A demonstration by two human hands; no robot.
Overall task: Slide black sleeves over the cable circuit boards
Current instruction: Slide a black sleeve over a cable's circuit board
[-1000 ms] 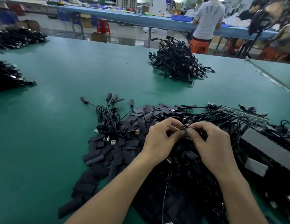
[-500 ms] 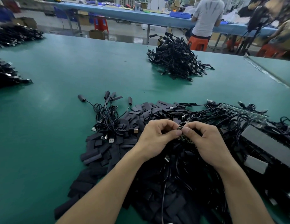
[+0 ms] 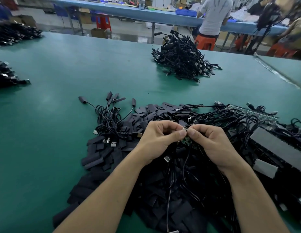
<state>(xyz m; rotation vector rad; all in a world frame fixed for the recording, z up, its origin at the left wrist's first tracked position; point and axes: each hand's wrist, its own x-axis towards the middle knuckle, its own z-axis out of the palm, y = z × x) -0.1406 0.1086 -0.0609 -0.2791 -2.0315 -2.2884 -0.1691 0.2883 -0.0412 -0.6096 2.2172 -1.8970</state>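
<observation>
One small green circuit board (image 3: 186, 141), uncovered where it shows, is held above the green-topped bench (image 3: 62, 73) between two hands; it is pinched by thumb and forefinger of the left hand (image 3: 154, 140) from 9 o'clock and of the right hand (image 3: 212, 145) from 3 o'clock, each grip pressed tight on the board, the thumbs nearly touching; its thin black cable (image 3: 184, 158) hangs toward 6 o'clock. A heap of flat black sleeves (image 3: 102, 155), too many to be counted, lies beneath and spreads toward 8 o'clock; at 10 o'clock at least five sleeved cables (image 3: 111, 115) are fanned out; three further black cable heaps (image 3: 180, 59) are seen, one at 12 o'clock, two by the left edge.
</observation>
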